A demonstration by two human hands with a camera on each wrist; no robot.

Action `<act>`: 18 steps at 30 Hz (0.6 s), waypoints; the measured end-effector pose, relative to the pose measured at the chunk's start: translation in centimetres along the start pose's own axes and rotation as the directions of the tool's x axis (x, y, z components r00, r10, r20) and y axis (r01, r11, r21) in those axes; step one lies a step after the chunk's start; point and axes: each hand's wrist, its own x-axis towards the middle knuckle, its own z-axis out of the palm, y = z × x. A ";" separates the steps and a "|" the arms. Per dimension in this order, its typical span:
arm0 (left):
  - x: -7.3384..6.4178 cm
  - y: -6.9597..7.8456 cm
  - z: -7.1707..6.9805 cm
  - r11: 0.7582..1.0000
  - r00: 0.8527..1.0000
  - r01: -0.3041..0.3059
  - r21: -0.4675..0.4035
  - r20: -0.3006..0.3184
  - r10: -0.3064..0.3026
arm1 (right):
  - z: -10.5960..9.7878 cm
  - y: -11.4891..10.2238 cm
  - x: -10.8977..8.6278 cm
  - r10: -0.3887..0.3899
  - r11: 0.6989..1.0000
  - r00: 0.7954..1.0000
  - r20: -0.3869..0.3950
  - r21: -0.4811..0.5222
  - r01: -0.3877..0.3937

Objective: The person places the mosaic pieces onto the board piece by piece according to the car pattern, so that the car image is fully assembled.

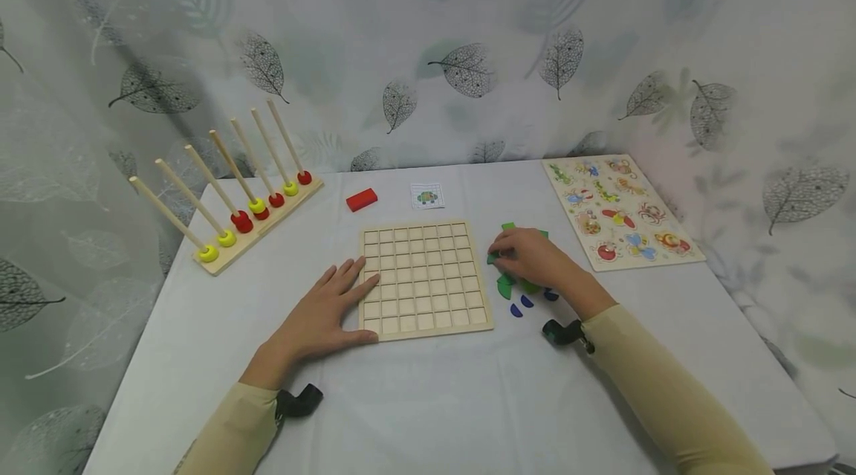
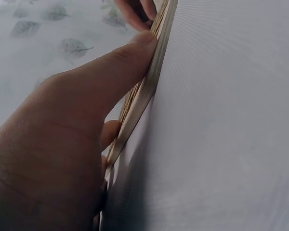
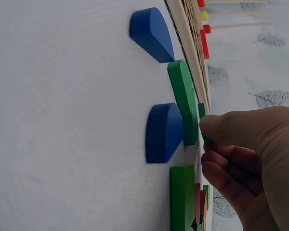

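My left hand (image 1: 319,317) lies with its fingers spread along the left edge of a wooden grid board (image 1: 421,278) with shallow square cells. In the left wrist view the thumb (image 2: 127,55) rests on the board's rim. Beyond the right edge of the board, my right hand (image 1: 538,258) pinches a small green block (image 3: 202,109) between thumb and fingers. Blue half-round blocks (image 3: 159,31) and more green blocks (image 3: 180,86) lie on the white cloth beside and below that hand. Part of this pile is hidden under the hand.
A wooden peg rack (image 1: 267,226) with red and yellow beads stands at the back left. Behind the grid board are a red block (image 1: 362,199) and a small picture card (image 1: 427,195). A wooden insect puzzle (image 1: 591,192) lies at the back right, near a patterned curtain (image 1: 455,118).
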 end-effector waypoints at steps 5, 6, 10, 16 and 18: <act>0.0 0.1 0.1 1.000 1.000 0.005 -0.002 0.004 -0.005 | -0.3 -0.1 0.1 -0.021 1.000 0.999 -0.036 0.014 0.022; 0.0 0.1 0.1 1.000 1.000 0.006 -0.005 0.003 -0.006 | -0.4 -0.2 0.1 -0.027 0.999 0.999 -0.043 0.019 0.027; 0.0 0.3 0.0 1.000 1.000 0.008 -0.017 0.001 -0.008 | -0.6 -0.5 0.3 -0.036 0.999 0.997 -0.063 0.017 0.037; 0.0 0.4 0.0 1.000 1.000 0.014 -0.017 -0.002 -0.014 | -0.9 -1.5 0.5 -0.052 0.998 0.994 -0.101 0.032 0.056; 0.0 0.4 0.1 1.000 1.000 0.012 -0.013 -0.006 -0.012 | -1.0 -1.9 0.6 -0.065 0.997 0.992 -0.111 0.044 0.071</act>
